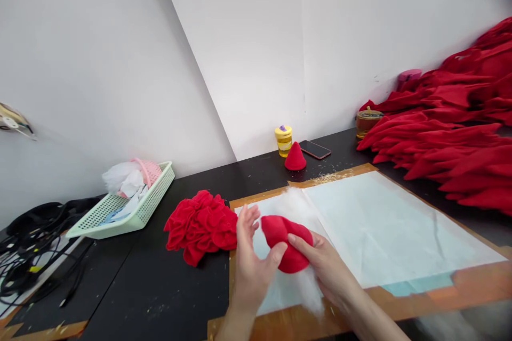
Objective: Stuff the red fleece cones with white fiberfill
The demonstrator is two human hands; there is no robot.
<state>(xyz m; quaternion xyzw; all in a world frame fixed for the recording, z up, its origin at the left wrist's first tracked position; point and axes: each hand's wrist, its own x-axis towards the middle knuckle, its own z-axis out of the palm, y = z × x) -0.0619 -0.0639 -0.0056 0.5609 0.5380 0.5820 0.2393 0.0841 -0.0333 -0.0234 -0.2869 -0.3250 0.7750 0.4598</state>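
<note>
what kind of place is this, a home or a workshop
Probably a small craft or toy-making workshop: a big pile of red felt pieces lies on the black table, and both hands hold a red felt cone over white stuffing.

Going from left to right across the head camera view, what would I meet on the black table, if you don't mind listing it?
Tangle of black cables → green basket → heap of red ruffled fabric → left hand → red felt piece held by both hands → right hand → white sheet → pile of red felt cones.
</note>
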